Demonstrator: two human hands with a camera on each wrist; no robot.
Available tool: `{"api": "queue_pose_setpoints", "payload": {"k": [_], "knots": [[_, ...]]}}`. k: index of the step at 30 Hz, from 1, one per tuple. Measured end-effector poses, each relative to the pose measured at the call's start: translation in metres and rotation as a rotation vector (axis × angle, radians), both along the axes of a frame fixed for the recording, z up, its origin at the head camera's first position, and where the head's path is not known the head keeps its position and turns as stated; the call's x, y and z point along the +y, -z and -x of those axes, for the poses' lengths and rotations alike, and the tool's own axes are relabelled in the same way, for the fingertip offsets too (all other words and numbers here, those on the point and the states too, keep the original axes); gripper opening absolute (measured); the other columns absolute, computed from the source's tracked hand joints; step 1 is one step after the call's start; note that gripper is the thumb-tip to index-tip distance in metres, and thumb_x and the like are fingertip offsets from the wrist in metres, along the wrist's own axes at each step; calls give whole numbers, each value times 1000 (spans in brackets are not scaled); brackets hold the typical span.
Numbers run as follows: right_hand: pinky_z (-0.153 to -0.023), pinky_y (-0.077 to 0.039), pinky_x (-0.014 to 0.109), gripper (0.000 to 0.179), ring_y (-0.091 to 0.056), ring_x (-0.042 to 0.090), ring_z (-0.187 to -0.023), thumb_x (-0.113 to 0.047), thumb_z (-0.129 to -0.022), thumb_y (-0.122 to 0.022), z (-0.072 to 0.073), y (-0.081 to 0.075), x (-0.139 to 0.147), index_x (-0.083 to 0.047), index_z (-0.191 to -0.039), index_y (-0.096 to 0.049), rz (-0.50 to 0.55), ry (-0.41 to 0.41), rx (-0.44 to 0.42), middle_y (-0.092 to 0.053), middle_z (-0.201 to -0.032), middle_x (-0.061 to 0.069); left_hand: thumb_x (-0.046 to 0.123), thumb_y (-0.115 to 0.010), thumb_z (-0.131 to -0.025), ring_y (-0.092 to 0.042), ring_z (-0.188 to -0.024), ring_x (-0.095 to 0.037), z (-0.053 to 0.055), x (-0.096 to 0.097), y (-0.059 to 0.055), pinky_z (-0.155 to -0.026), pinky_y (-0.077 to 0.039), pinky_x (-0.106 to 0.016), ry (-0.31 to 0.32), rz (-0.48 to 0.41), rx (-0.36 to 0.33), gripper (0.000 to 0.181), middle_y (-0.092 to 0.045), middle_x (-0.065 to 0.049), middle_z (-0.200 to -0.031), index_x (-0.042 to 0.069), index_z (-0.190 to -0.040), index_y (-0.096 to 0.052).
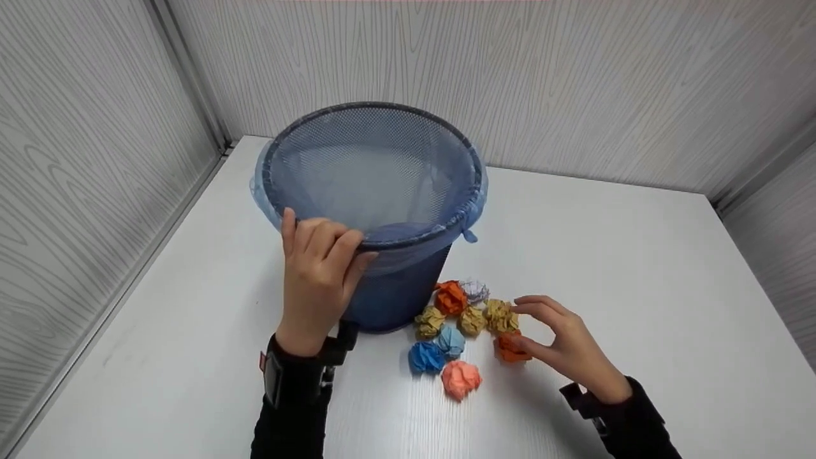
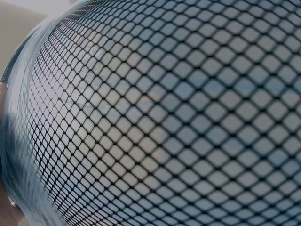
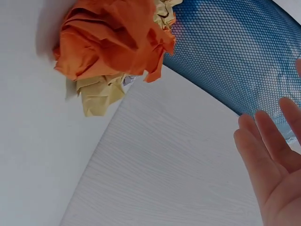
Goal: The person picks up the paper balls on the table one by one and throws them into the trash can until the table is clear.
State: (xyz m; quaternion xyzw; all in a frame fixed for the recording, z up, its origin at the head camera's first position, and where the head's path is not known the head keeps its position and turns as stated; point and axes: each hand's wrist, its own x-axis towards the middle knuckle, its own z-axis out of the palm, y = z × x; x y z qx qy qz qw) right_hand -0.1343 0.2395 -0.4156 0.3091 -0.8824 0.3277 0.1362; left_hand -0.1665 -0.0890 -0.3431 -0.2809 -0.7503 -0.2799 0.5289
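Observation:
My left hand (image 1: 315,274) grips the near rim of a dark mesh wastebasket (image 1: 395,296), its fingers over the edge and thumb below. A thin blue bag (image 1: 477,207) lines the basket and folds over the rim. The left wrist view is filled by the mesh (image 2: 188,117). My right hand (image 1: 567,338) holds nothing; its fingers are spread loosely beside an orange paper ball (image 1: 512,348) and a yellow paper ball (image 1: 502,316). In the right wrist view, the orange paper ball (image 3: 108,42) partly covers a yellow one, and the hand's fingers (image 3: 254,146) show at the right.
Several more crumpled paper balls lie by the basket's foot: orange (image 1: 451,298), white (image 1: 473,291), yellow (image 1: 472,320), light blue (image 1: 451,342), dark blue (image 1: 426,357) and coral (image 1: 461,380). Grey wood-grain panels (image 1: 574,89) enclose the white table (image 1: 612,255) at back and sides.

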Motion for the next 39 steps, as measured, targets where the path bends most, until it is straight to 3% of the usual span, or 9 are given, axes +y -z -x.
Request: {"api": "queue_pose_setpoints", "payload": {"k": [6,14,21,30,36,39], "knots": [[-80,-44,36,37,-52,16,-102,-6,-73,-71,4,5,5,-10,-107,-57,-88,15,-82,-55,-109,1,33,-48,-89,-46,-81,-29,1,-2,-1,-96,-16,-55,-1,-6,5,30,-49,-10,-78,4,-84,-55],[-80,-44,36,35,-54,19,-97,-12,-74,-71,8,14,3,-5,-105,-58,-257,7,-132,-57,-104,4,33,-48,-90,-46,-81,-29,0,-2,-1,-96,-15,-55,-3,-8,5,30,-49,-10,-78,4,-84,-55],[-69,-44,31,25,-55,12,-82,-17,-77,-68,6,21,4,-12,-100,-60,-388,23,-204,-57,-93,-2,33,-48,-90,-46,-82,-29,0,-1,-1,-96,-16,-56,-2,-1,3,30,-50,-10,-79,4,-85,-55],[-67,-43,30,31,-54,13,-80,-9,-73,-70,6,25,4,-11,-103,-62,-426,-22,-257,-57,-93,-2,33,-48,-89,-46,-82,-29,-1,0,-1,-96,-16,-55,-3,4,4,29,-49,-10,-79,5,-85,-54],[-64,-39,27,32,-46,10,-74,-13,-74,-71,7,28,3,-9,-104,-61,-454,-52,-290,-54,-93,-2,33,-48,-90,-46,-82,-29,-1,0,-1,-97,-16,-55,-2,-1,0,30,-50,-10,-79,5,-85,-54],[-65,-41,28,33,-49,11,-75,-12,-75,-70,7,28,2,-8,-105,-61,-466,-53,-298,-56,-94,0,33,-47,-90,-46,-82,-29,-1,0,0,-96,-16,-55,-2,1,-2,30,-50,-10,-79,5,-85,-55]]}}
